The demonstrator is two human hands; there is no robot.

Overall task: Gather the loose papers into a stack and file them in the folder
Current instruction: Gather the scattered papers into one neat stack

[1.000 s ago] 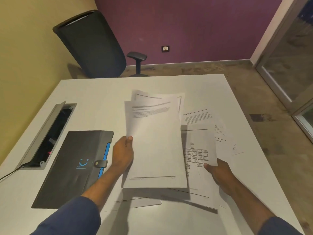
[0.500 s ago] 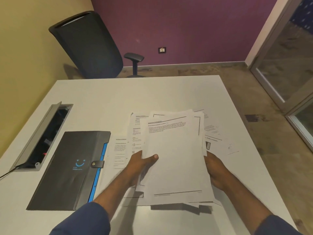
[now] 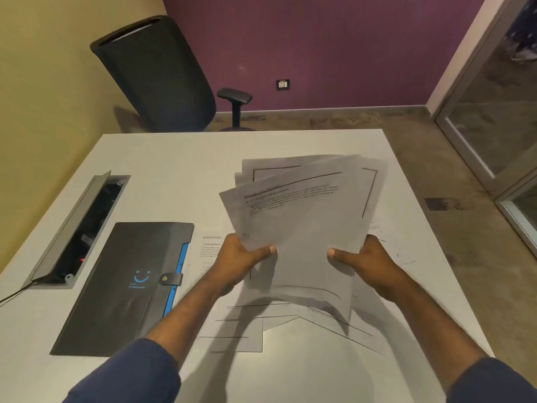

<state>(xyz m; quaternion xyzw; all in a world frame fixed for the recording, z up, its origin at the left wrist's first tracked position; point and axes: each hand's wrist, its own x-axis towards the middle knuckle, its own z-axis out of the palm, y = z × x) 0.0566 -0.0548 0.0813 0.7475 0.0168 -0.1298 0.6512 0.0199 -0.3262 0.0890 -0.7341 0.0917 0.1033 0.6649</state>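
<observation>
Two hands lift fanned stack (image 3: pixel 302 228) above table (image 3: pixel 174 164). Left hand (image 3: pixel 241 260) grips stack's left edge, thumb on top; right hand (image 3: pixel 363 263) grips right edge likewise. Loose sheets (image 3: pixel 238 333) lie flat beneath. Folder (image 3: pixel 128 286) left of them, strap snapped, contents hidden. Cable box (image 3: pixel 78 228) far left, lid raised, red light inside.

Thin white printed paper sheets (image 3: pixel 302 228) showing matt, slightly curling and bending in grip
Dark grey rectangular folder (image 3: pixel 122 283) looking like matt plastic, smooth, faint sheen along cover; blue edge strip (image 3: pixel 174 286) appearing smooth plastic; small round metal snap (image 3: pixel 164 278) glinting on tab
White table top (image 3: pixel 174 170) appearing smooth, matt laminate
Grey cable-tray lid (image 3: pixel 72 219) looking like brushed metal, dull
Black office chair back (image 3: pixel 157 74) appearing matt cloth
Navy sleeves (image 3: pixel 128 376) looking like soft cloth
</observation>
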